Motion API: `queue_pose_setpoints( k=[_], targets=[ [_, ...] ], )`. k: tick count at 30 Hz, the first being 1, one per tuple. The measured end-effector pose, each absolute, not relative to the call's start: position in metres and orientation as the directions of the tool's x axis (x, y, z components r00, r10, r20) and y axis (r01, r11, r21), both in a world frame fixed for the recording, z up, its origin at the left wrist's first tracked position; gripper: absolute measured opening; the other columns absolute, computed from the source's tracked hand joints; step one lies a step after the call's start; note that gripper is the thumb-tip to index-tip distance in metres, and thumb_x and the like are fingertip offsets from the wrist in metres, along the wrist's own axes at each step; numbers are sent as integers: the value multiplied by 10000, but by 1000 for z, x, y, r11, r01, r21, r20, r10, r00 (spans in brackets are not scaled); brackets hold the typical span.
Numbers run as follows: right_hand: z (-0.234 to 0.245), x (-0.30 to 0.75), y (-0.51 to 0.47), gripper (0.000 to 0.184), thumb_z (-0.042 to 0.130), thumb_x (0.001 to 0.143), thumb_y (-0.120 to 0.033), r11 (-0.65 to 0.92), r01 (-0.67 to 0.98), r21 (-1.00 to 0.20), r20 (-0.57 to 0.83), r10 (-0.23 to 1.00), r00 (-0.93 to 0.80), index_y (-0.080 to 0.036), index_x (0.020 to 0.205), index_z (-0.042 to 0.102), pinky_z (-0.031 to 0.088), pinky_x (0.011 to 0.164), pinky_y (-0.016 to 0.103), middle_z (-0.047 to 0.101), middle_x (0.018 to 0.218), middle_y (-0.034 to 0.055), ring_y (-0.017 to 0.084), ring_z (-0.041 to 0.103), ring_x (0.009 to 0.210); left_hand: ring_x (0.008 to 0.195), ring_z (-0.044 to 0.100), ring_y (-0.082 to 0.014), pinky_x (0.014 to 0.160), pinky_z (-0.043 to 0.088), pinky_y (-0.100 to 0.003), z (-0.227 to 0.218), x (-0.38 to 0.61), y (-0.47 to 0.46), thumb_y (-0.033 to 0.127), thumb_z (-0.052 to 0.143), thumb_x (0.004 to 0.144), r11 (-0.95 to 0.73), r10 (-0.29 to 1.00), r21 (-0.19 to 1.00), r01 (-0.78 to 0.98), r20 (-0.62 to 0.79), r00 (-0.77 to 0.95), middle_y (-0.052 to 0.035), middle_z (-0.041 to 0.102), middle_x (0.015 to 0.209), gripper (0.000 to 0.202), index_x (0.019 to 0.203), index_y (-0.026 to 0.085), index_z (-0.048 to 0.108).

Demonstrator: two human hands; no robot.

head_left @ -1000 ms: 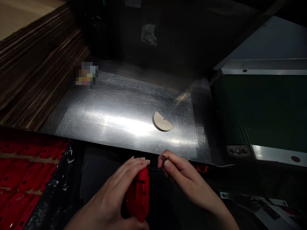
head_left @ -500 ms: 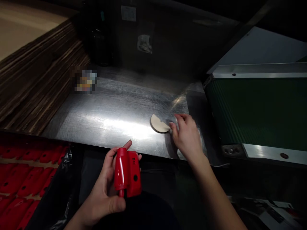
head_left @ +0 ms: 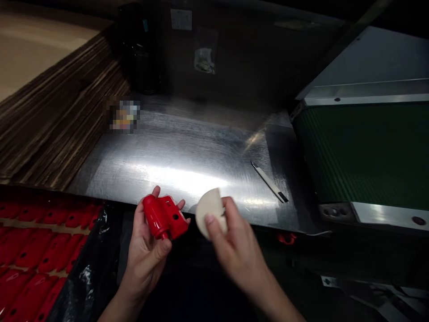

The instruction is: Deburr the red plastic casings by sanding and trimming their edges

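In the head view my left hand [head_left: 144, 250] is closed round a glossy red plastic part [head_left: 164, 217], a rounded barrel beside a flat plate with a dark hole. My right hand [head_left: 234, 241] pinches a cream half-round pad [head_left: 209, 212] between thumb and fingers, just right of the red part and apart from it. Both hands are at the front edge of the metal table [head_left: 161, 152]. A slim white-handled craft knife [head_left: 270, 182] lies on the table beyond my right hand.
Stacked cardboard sheets [head_left: 60, 103] stand at left, above a box of similar red parts [head_left: 30, 250] edged with black plastic. A green conveyor belt [head_left: 368, 152] runs at right. A dark bottle [head_left: 142, 67] stands at the back near a clear bag [head_left: 204, 60].
My right hand has picked the cream pad up off the table and moved it left, towards the red part. The knife now shows. My left hand has tilted the red part.
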State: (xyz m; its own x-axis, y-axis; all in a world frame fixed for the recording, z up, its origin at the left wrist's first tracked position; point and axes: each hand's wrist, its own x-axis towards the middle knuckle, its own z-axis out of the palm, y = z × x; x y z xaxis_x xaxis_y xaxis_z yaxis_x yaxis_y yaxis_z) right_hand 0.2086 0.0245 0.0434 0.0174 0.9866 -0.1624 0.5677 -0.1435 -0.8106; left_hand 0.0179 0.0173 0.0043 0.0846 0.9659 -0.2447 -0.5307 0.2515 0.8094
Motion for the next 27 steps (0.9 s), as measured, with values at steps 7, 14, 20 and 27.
queue_pose_setpoints(
  k=[7,14,20,27],
  targets=[
    [36,175,10,133,393,1040,-315,-98,597,-797,-121,993,1,-228,1070,489,364,479,284,651,629,-34,200,655,474,1475,522,-395,1145,573,-473,-2,28,19,281,933,835,185,978,866,-464,-211,-3,-77,177,1797,881,1539,400,417],
    [36,172,9,128,393,1051,-317,-9,627,-779,-27,999,-20,-229,1031,483,350,446,278,619,596,-39,177,617,434,1464,534,-404,1116,596,-438,3,27,22,263,958,806,130,982,874,-468,-177,-59,-104,219,1778,898,1528,360,434],
    [40,173,11,75,405,1041,-303,-6,614,-790,-48,998,-51,-251,1016,454,341,454,284,581,595,-58,173,587,435,1461,539,-397,1112,598,-414,4,24,22,275,955,806,144,982,872,-468,-185,-42,-112,260,1760,919,1548,352,419],
    [43,173,14,60,428,1040,-293,16,628,-778,-31,997,-64,-247,1018,460,335,456,275,597,609,-53,177,607,452,1452,552,-385,1111,599,-390,0,23,21,274,958,805,150,980,863,-482,-192,-40,-106,260,1763,913,1546,347,430]
  ],
)
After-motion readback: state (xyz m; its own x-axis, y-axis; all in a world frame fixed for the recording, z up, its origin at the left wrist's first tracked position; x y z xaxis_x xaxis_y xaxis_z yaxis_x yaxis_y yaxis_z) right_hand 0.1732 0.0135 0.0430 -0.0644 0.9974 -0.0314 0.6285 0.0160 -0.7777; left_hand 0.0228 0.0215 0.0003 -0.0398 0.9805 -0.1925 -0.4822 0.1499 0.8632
